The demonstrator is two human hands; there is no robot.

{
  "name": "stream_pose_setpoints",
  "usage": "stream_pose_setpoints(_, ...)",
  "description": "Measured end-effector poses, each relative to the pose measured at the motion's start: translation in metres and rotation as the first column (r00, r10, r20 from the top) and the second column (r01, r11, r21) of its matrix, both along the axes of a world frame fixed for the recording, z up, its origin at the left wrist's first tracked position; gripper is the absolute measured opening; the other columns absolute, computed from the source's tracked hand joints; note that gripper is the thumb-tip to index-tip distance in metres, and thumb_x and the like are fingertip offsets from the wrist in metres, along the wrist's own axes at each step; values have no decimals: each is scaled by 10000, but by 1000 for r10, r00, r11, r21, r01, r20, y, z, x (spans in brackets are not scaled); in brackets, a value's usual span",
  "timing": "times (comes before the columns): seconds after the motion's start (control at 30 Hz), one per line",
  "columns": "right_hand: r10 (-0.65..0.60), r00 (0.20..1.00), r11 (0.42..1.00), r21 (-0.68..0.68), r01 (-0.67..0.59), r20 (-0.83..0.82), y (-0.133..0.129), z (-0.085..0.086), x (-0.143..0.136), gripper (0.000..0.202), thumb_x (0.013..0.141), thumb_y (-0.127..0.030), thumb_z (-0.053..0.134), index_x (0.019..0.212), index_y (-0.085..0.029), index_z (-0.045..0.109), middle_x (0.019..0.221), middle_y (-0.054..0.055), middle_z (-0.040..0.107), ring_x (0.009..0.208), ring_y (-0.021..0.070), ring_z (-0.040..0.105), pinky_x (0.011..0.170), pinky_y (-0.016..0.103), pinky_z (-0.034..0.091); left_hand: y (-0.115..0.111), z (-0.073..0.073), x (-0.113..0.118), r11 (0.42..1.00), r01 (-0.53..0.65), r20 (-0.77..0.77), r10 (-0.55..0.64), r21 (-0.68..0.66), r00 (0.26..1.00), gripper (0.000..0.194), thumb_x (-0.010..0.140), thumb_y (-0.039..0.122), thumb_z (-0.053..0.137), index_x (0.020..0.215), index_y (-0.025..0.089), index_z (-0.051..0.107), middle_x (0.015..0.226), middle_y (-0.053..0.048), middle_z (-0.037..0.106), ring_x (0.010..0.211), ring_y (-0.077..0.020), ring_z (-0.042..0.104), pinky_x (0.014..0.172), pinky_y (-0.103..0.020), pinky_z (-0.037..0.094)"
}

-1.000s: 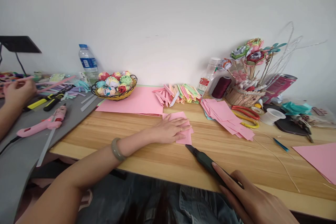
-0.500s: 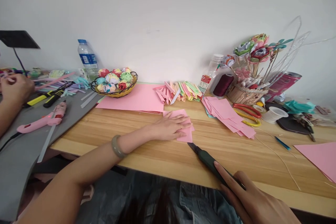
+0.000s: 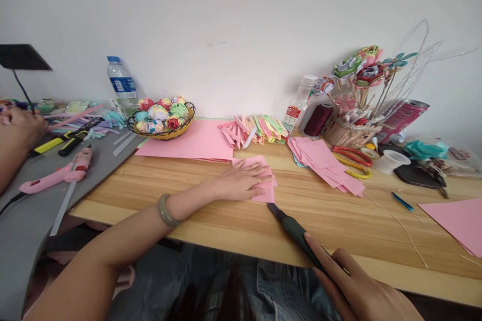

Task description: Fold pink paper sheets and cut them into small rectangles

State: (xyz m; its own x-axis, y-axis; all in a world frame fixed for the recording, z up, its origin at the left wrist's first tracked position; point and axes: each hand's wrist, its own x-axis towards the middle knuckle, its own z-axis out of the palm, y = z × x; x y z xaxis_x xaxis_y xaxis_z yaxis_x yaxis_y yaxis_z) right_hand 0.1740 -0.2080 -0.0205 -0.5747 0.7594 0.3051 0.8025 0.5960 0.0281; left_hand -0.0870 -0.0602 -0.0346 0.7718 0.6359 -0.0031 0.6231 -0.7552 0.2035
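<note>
My left hand [image 3: 244, 180] lies flat, fingers spread, on a small stack of pink paper pieces [image 3: 265, 194], pressing it to the wooden table [image 3: 211, 220]. A bangle circles that wrist. In my right hand [image 3: 361, 281] is a dark green utility knife [image 3: 295, 230], the index finger stretched along its handle. Its dark blade points at the near edge of the paper under my left hand; whether it touches the paper I cannot tell. Right of my hands, more cut pink paper pieces [image 3: 326, 168] lie in an overlapping pile.
Behind are pink sheets [image 3: 188, 143], a basket of paper flowers [image 3: 163, 133] and folded strips [image 3: 259, 129]. At right stand a thread spool [image 3: 318, 119] and scissors [image 3: 350, 158]. Left, a pink glue gun [image 3: 56, 180] lies near a co-worker's hand [image 3: 22, 128].
The view has shifted slightly. My left hand stays flat on the paper, and the knife in my right hand keeps nearly the same place at its edge.
</note>
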Motion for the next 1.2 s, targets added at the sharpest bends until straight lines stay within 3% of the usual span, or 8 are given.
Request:
stream_pose_setpoints(0.4,-84,995,987,-145,75,-59,-3,5,-3,414,914,-264,299,1306,-254,433,746,4,636,361,110,559,351,204,465,-2,6,0,999,-16,-12,16,-43,1000,507,937,483,198,1402,282,205,1484,18,156,1371,-188,81,1081,-465,55)
stream_pose_setpoints(0.77,-92,993,989,-123,83,-70,-8,5,-1,420,903,-251,325,1305,-290,441,742,-8,641,352,101,559,346,192,467,-1,4,1,999,-23,-28,22,-35,999,522,933,493,201,1403,266,214,1485,15,155,1372,-190,68,1086,-443,59)
stream_pose_setpoints(0.97,-56,996,995,-82,50,-67,-7,2,-1,419,921,-245,299,1326,-200,398,720,-9,615,314,99,532,289,200,436,0,1,0,999,-22,-10,22,-36,1000,521,930,506,183,1403,289,198,1487,9,146,1373,-199,65,1079,-468,59)
stream_pose_setpoints(1.2,-35,998,998,-48,33,-48,-7,4,-2,423,922,-230,302,1338,-193,365,697,-22,593,303,98,525,279,201,429,0,1,0,999,-17,-9,17,-41,1000,524,928,513,174,1404,295,190,1488,6,145,1372,-207,70,1072,-498,64)
